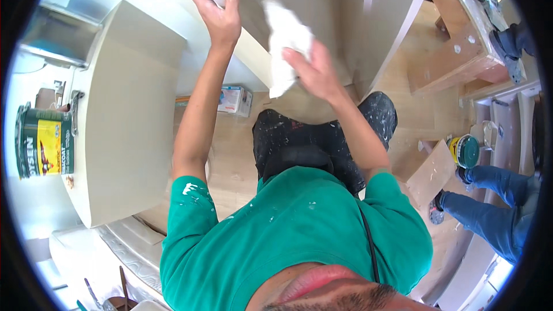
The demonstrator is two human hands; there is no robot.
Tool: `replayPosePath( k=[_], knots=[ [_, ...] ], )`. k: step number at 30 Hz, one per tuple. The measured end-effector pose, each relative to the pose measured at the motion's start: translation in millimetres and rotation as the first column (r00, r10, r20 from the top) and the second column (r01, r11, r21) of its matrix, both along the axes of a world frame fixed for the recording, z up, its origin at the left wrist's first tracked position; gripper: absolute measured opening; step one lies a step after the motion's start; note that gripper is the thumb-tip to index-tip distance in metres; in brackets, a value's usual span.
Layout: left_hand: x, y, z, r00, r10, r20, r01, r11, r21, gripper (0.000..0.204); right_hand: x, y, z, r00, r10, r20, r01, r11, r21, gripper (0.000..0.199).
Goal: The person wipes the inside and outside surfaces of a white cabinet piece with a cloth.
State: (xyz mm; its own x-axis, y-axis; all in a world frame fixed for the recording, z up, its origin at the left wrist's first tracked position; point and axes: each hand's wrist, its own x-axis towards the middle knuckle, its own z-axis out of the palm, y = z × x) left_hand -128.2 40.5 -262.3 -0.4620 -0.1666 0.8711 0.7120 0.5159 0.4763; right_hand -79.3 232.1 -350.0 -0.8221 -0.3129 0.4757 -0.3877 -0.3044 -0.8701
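A pale grey cabinet [271, 0] with open compartments rises in front of me at the top of the view. My left hand [222, 20] grips its left front edge, thumb on the inner side and fingers round the outside. A crumpled white cloth [283, 43] is pinched in my right hand [314, 72], in front of the cabinet's left compartment. The cloth is slightly smeared by motion, and I cannot tell whether it touches the panel.
On the left, a green paint bucket [47, 141] stands by a beige cabinet [135, 121]. A box [235, 101] lies on the floor. Wooden furniture [455, 60] is at the right, below another person's feet. Another green bucket [464, 151] and a person in jeans [489, 207] are lower right.
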Motion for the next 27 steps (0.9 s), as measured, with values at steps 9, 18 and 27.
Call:
replayPosePath(
  k=[9,18,27],
  knots=[
    [11,-27,33,0.991,-0.074,-0.114,0.058,0.988,-0.142,0.06,1,113,17,0.549,-0.825,-0.135,0.746,0.556,-0.366,0.07],
    [-14,11,37,0.986,-0.01,-0.164,0.005,1.0,-0.031,0.051,-89,120,41,0.134,-0.861,-0.49,0.944,0.261,-0.201,0.07],
    [-52,45,62,0.98,0.193,-0.044,-0.198,0.964,-0.178,0.053,-213,157,87,0.444,-0.825,-0.351,0.896,0.422,0.14,0.072]
  ],
)
